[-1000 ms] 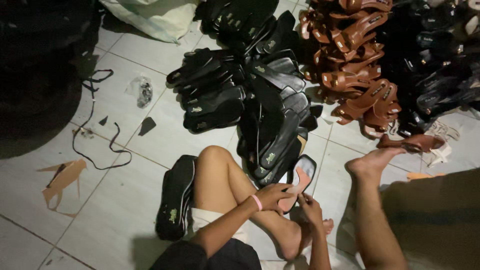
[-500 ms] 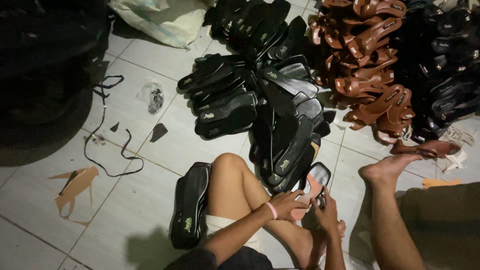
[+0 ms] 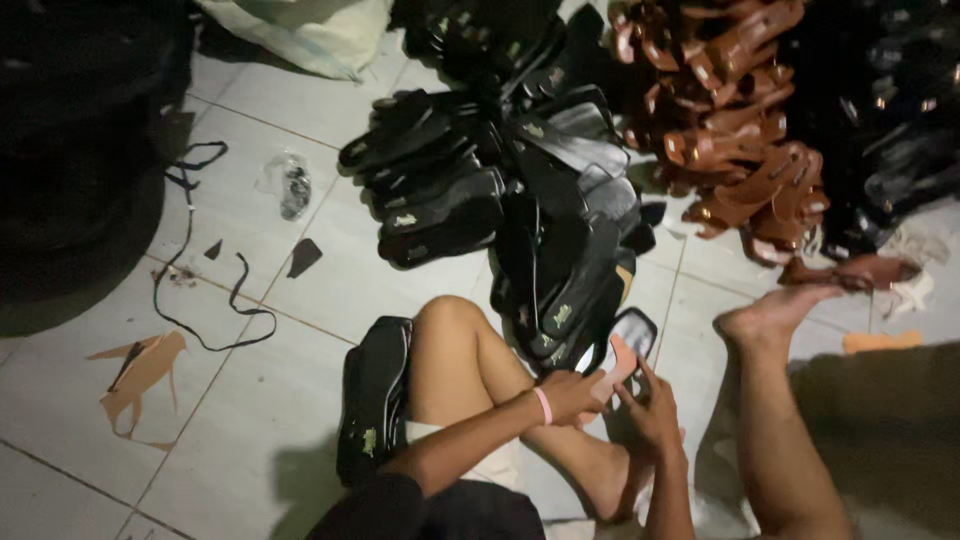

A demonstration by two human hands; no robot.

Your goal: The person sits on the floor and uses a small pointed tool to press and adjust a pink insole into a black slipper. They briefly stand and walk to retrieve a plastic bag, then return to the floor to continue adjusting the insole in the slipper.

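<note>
A person sits on a pale tiled floor (image 3: 250, 400), knees bent, bare feet out. Both hands meet near the shin: the left hand (image 3: 572, 392) (a pink band at its wrist) pinches a small peach-coloured piece (image 3: 612, 368), and the right hand (image 3: 652, 415) closes around the lower edge of a black sandal sole (image 3: 632, 335) with a greyish inner face, held tilted just above the floor. Beside the left knee a black sandal pair (image 3: 372, 400) lies stacked, bearing small pale oval labels. Ahead, a heap of black sandals (image 3: 500, 190) shows the same pale labels on the insoles. A heap of brown strapped sandals (image 3: 740, 130) lies to its right. At top, a pale sack (image 3: 300, 35) lies slumped, its contents hidden. A crumpled clear plastic bag (image 3: 288, 185) holds something dark. Black strap offcuts (image 3: 195, 270) and orange-brown scraps (image 3: 140, 375) lie at left.
</note>
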